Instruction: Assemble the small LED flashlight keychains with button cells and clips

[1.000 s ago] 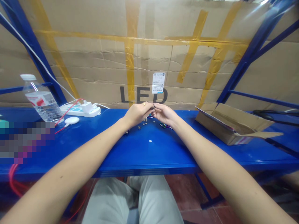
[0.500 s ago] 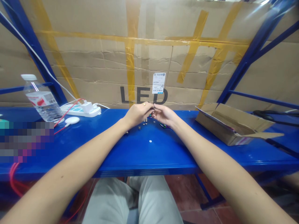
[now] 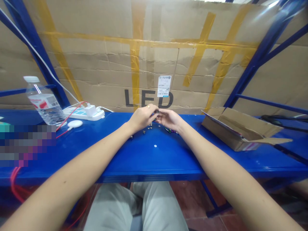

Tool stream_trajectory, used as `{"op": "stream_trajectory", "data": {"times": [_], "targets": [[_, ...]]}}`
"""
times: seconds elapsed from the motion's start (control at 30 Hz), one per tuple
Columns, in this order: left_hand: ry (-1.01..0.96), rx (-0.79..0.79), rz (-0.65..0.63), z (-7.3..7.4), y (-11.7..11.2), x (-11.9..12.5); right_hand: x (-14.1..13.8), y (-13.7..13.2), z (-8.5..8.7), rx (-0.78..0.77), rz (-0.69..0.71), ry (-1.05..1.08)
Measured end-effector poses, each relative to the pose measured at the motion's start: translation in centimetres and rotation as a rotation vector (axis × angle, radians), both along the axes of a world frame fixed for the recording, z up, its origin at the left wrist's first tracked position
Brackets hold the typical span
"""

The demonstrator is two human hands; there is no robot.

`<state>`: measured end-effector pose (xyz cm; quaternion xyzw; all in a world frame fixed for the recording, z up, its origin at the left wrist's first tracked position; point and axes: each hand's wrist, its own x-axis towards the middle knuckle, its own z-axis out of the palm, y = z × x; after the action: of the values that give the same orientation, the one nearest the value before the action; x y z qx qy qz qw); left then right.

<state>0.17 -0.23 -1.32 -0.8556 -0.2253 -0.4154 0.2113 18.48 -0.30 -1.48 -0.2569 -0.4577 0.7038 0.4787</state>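
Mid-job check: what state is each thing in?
Left hand: fingertips pinched on the part
Right hand: curled, fingertips at the same part
Part: held at both hands' fingertips; too small for detail
Box: open
Bottle: capped
Adapter: plugged into the power strip
White disc: flat on the table

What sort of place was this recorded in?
Probably a workshop or storeroom workbench: a blue table with a matching blue frame, backed by a large taped cardboard sheet printed "LED", and an open cardboard box on the right.
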Motion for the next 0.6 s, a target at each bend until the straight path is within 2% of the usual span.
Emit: {"op": "stream_trajectory", "data": {"times": [0.27,0.6], "targets": [[0.027,0.05,-0.046,0.24,-0.16,0.01,0.23,0.12,-0.05,0.039,0.038,-0.001],[0.017,0.047,-0.142,0.39,0.19,-0.05,0.06,-0.13,-0.11,-0.002,0.065,-0.001]]}}
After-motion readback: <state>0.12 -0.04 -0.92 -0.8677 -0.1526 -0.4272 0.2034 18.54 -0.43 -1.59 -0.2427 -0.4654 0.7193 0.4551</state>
